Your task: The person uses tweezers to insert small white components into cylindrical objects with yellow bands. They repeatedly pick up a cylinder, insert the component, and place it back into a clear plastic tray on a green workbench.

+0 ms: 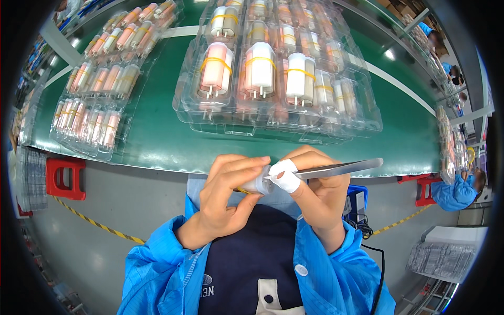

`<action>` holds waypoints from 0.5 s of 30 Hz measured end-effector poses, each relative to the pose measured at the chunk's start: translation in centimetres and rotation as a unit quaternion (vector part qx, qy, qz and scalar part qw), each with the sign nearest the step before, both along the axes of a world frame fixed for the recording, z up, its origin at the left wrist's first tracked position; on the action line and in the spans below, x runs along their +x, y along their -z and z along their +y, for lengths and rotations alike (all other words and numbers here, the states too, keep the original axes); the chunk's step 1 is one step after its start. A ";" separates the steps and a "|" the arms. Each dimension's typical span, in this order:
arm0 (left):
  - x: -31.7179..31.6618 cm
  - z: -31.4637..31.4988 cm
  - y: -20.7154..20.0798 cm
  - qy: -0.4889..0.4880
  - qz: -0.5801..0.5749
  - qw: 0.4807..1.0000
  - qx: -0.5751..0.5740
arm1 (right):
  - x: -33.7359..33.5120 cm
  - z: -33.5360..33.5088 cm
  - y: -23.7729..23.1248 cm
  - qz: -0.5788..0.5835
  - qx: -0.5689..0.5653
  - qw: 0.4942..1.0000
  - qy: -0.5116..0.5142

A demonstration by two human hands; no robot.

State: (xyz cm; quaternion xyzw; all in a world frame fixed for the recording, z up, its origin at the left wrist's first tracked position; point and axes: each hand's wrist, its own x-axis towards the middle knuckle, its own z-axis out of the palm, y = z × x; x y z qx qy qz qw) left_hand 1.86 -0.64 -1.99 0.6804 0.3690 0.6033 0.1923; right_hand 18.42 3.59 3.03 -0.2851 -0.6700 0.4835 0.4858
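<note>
My left hand (220,194) is wrapped round a pale grey, rounded piece (257,185) with a yellow band, held just off the near edge of the green table. Between the fingers of my right hand (323,199) are metal tweezers (346,167), their broad end pointing right. Their tips are hidden behind the right thumb, which wears white tape (286,178) and meets the end of the grey piece. Beyond my hands, stacked clear plastic trays (247,128) carry banded bundles of pink, white and grey cylinders (260,65) with thin white pins.
More clear trays (86,147) of similar cylinders lie along the left of the green table (152,142). A red stool (65,178) stands at left. On the right, a co-worker in blue (454,194) sits near stacked trays (441,260). A black cable (382,268) hangs beside my right sleeve.
</note>
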 end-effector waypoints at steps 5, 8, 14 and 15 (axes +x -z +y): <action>0.0 -0.1 -0.5 0.058 -0.070 0.995 -0.044 | -0.1 -0.1 0.0 0.061 -0.006 0.998 0.003; 0.3 -0.1 -0.7 0.099 -0.130 0.984 -0.068 | -0.1 -0.6 0.6 0.138 -0.008 0.990 0.015; 0.4 -0.2 -0.4 0.103 -0.146 0.981 -0.076 | -0.1 -0.6 0.4 0.086 0.018 0.996 0.022; 0.3 -0.2 -0.3 0.099 -0.145 0.982 -0.075 | -0.1 -0.6 0.5 0.081 0.023 0.996 0.021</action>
